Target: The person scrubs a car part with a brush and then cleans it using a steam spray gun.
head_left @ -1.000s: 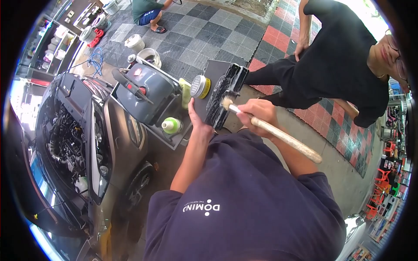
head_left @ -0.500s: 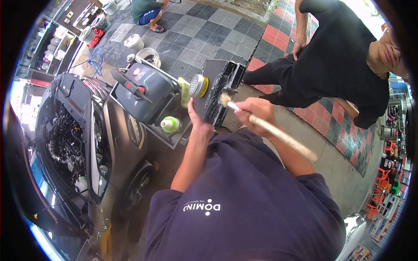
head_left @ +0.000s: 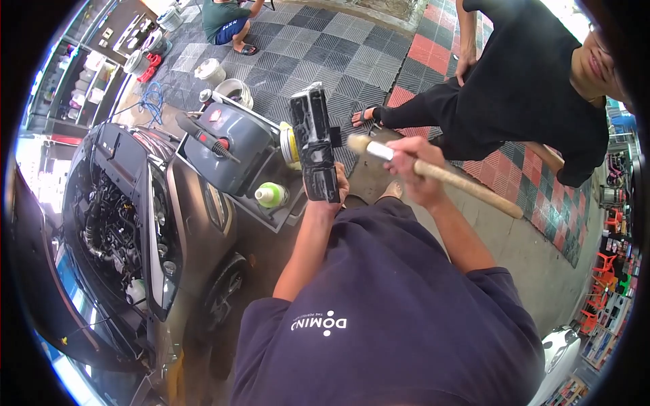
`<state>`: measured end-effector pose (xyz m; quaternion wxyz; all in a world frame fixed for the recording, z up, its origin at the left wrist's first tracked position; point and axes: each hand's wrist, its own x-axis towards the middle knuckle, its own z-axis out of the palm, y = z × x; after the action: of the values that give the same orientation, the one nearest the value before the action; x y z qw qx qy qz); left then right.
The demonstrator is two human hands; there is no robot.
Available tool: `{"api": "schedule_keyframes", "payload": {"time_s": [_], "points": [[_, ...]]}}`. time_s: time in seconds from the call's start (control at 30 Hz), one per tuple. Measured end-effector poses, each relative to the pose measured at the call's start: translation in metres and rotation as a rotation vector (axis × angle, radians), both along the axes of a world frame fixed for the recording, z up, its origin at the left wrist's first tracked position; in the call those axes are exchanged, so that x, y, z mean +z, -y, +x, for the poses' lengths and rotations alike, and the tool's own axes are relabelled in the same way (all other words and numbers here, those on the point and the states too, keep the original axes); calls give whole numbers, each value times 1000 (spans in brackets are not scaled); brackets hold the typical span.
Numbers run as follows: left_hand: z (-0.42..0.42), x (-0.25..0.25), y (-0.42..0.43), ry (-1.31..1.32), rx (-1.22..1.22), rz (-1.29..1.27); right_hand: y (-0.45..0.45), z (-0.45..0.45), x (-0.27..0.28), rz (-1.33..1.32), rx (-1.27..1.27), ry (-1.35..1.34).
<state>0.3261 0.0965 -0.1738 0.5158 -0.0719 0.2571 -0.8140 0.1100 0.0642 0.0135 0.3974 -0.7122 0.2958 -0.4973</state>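
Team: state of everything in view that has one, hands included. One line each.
Left hand: gripping the part's lower end
Glossy black oblong part: held, whitish streaks on it
Right hand: closed round the brush
Pale wooden-handled brush: held, bristles off the part
Brown metallic car: engine bay exposed
Round white plastic bucket behind the grey machine: open-topped
Thin blue hose: loosely coiled

A bronze-brown metal car (head_left: pixel 195 203) with an exposed dark engine (head_left: pixel 108 220) stands at left. Far left, a round white plastic bucket (head_left: pixel 210 72) and a crouching person in a green shirt (head_left: pixel 222 18) are on grey-and-black patterned floor tiles (head_left: pixel 298 51). At right stands a person in black clothes (head_left: pixel 535 88).
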Motion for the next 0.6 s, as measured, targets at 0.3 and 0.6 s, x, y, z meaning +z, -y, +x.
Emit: {"api": "schedule_keyframes", "payload": {"time_s": [0.3,0.6], "points": [[-15,45,-10,318,106,159,-18,25,15,-40,127,-105],[-6,40,-15,487,48,-46,-12,11,29,-116,82,-199]]}}
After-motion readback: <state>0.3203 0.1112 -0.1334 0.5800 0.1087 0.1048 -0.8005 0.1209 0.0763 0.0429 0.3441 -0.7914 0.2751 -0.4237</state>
